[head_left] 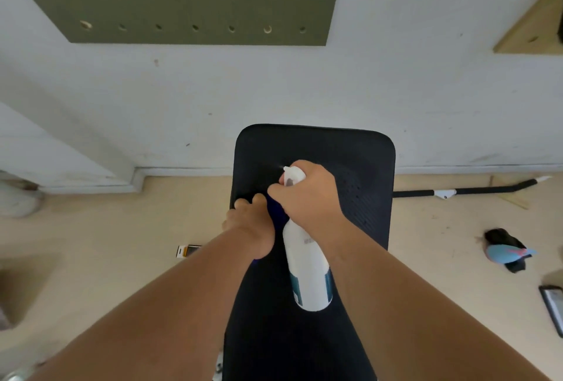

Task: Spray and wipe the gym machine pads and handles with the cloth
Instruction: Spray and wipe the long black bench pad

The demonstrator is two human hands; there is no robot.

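A green pegboard (189, 0) hangs on a scuffed white wall (396, 85). On the beige floor (122, 228) lie a black bar (487, 189), a blue-and-black bundle (507, 254) and a small yellow box (187, 250).

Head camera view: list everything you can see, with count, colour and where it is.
Pad: one, black, centre, below the wall.
Bottle: one, white with teal label, over the pad.
Cloth: one, blue, on the pad, mostly hidden.
Pegboard: one, green, wall, upper left.
Bar: one, black with white fitting, floor right of the pad.
Box: one, yellow and black, floor left of the pad.
Bundle: one, black and light blue, floor far right.
Left hand: one, holds the cloth on the pad.
Right hand: one, grips the bottle's spray head.
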